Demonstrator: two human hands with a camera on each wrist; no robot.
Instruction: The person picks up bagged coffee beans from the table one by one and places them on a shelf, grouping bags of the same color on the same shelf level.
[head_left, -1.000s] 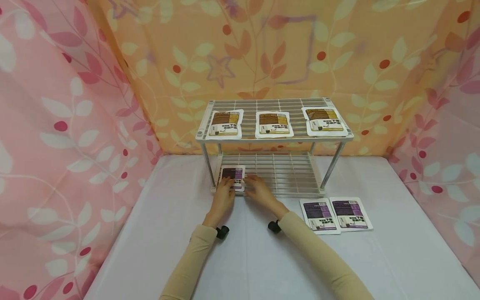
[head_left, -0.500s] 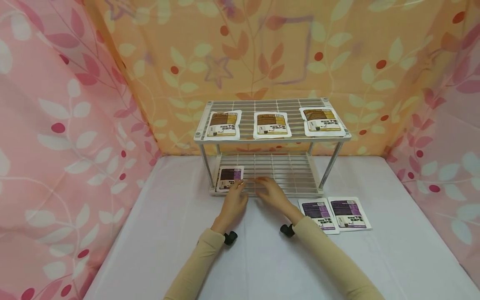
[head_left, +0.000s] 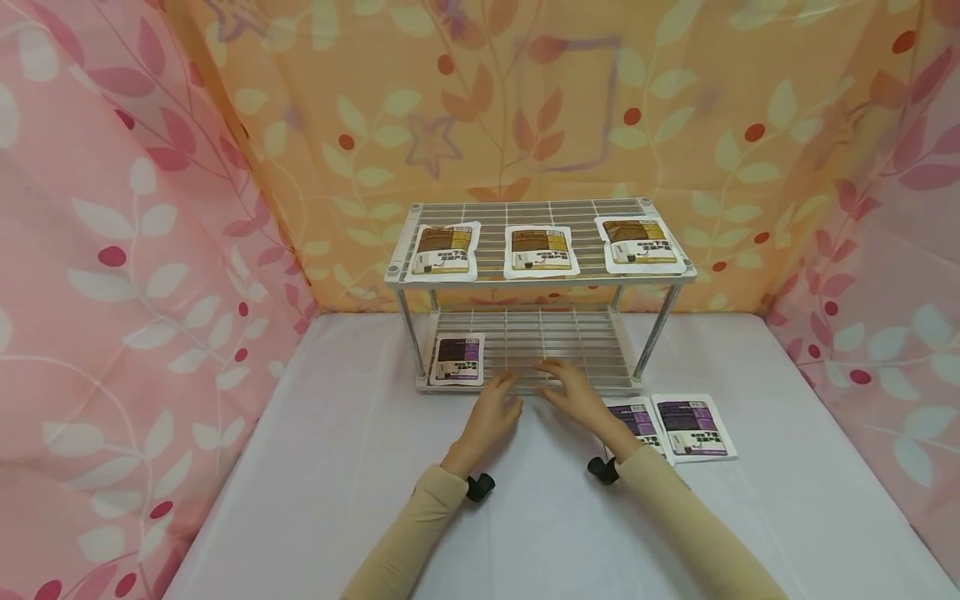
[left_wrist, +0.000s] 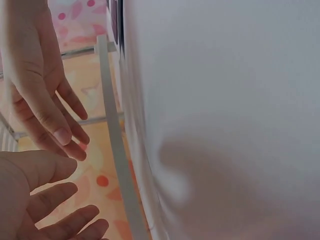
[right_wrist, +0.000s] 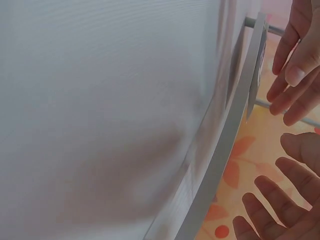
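A purple-and-white packet [head_left: 458,359] lies flat at the left front of the lower rack shelf [head_left: 555,350]. My left hand [head_left: 489,421] hovers just right of that packet at the shelf's front edge, fingers relaxed and holding nothing. To its right, my right hand [head_left: 577,398] is also empty, its fingers loosely spread. Both wrist views show the left hand [left_wrist: 30,200] and right hand [right_wrist: 285,200] facing each other with a gap between. Two more purple packets, a partly covered one [head_left: 637,421] and a fully visible one [head_left: 693,427], lie on the table beyond the right wrist.
On the upper shelf lie three brown-and-yellow packets, at left [head_left: 444,252], middle [head_left: 540,252] and right [head_left: 641,244]. Metal posts [head_left: 657,332] join the two shelves. The rack stands on a white-covered table [head_left: 315,433], with patterned cloth [head_left: 487,100] behind and at both sides.
My left hand has come away from the purple packet on the lower shelf and moved right. My right hand has moved right as well. The packet stays on the shelf.
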